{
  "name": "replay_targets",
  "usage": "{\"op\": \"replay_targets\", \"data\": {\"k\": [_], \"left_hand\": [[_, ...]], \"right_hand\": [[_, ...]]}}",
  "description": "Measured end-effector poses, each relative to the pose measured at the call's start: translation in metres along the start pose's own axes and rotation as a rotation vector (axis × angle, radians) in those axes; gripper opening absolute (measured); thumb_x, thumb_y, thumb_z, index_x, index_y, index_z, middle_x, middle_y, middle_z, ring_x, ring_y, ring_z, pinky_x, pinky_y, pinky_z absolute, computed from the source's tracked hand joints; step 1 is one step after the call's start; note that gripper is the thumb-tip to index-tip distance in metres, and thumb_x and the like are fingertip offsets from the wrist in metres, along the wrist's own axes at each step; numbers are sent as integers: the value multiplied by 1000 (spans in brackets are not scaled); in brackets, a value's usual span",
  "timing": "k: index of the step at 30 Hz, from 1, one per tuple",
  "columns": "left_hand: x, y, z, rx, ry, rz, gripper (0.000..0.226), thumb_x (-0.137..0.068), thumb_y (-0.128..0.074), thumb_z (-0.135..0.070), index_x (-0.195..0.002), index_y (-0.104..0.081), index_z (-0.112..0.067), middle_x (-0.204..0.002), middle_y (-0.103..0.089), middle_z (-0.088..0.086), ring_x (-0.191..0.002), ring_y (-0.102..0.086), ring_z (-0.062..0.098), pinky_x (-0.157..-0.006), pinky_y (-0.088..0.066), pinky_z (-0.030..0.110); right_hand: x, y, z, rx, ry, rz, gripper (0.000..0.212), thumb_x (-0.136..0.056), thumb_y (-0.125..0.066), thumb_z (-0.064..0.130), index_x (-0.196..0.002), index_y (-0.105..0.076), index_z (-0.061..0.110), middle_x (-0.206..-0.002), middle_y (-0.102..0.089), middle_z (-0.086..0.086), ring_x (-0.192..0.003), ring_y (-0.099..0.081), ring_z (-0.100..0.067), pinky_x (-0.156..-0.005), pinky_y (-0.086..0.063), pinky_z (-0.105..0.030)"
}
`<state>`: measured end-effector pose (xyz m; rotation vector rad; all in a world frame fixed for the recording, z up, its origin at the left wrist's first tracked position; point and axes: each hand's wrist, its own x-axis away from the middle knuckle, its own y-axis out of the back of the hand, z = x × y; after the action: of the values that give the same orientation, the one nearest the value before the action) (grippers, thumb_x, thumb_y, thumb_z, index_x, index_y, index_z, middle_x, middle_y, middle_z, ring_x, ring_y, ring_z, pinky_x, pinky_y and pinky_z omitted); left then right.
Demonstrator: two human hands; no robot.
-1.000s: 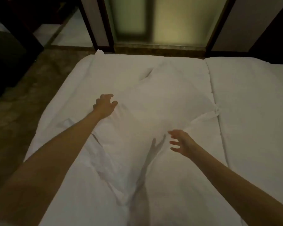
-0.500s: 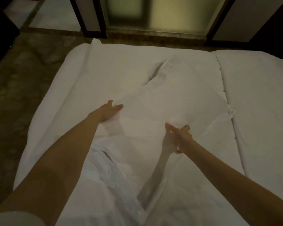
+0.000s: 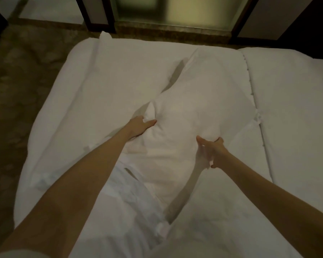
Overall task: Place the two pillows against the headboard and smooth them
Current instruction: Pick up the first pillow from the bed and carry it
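Note:
A white pillow (image 3: 198, 101) lies at an angle on the white bed (image 3: 93, 112), its far end toward the windows. My left hand (image 3: 140, 126) grips the pillow's near left corner, bunching the fabric. My right hand (image 3: 213, 148) pinches the pillow's near right edge between thumb and fingers. A looser white pillowcase end (image 3: 131, 190) trails toward me between my arms. I see no second pillow and no headboard in view.
A second white mattress or duvet (image 3: 295, 116) adjoins on the right, past a seam with small ties. Patterned carpet (image 3: 17, 101) runs along the left side. Frosted glass panels in dark frames (image 3: 172, 12) stand beyond the bed's far edge.
Both hands went from open above the pillow to closed on its near corners. The view shifted down and closer to the bed.

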<state>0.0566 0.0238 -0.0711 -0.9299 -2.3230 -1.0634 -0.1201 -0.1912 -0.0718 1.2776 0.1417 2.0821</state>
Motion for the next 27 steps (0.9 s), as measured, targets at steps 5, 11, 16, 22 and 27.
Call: {"op": "replay_targets", "data": {"k": [5, 11, 16, 22, 27], "left_hand": [[28, -17, -26, 222, -115, 28, 64, -84, -63, -45, -136, -50, -11, -136, -56, 10, -118, -56, 24, -99, -45, 35], [69, -48, -64, 438, -263, -121, 27, -89, -59, -21, -111, -66, -7, -105, -68, 11, -97, -63, 23, -85, -48, 35], [95, -68, -111, 520, -299, -292, 28, -85, -58, -11, -112, -65, -6, -109, -69, 15, -92, -63, 22, -81, -48, 31], [139, -105, -172, 547, -414, -357, 23, -86, -53, -8, -106, -64, -8, -104, -68, 12, -95, -63, 27, -82, -52, 34], [176, -147, -230, 457, -620, -397, 7, -87, -52, -12, -83, -56, -16, -76, -58, -5, -68, -52, 6, -54, -38, 6]], "right_hand": [[9, 45, -21, -227, 17, 113, 79, -76, -78, 29, -140, -34, 13, -142, -43, -8, -122, -44, -31, -90, -44, -52], [20, 91, -52, -328, 42, 44, 42, -85, -66, 17, -124, -51, 8, -124, -46, -10, -113, -47, -30, -89, -41, -45], [29, 126, -77, -402, 46, -25, 9, -89, -58, 13, -96, -56, 8, -105, -52, -9, -96, -54, -27, -76, -44, -38], [47, 180, -100, -531, 128, -7, 6, -88, -56, 10, -93, -59, 8, -85, -62, -5, -75, -61, -19, -63, -47, -30], [54, 230, -121, -592, 184, -22, 12, -89, -54, 10, -97, -61, 6, -84, -65, -7, -73, -63, -20, -63, -47, -28]]}}
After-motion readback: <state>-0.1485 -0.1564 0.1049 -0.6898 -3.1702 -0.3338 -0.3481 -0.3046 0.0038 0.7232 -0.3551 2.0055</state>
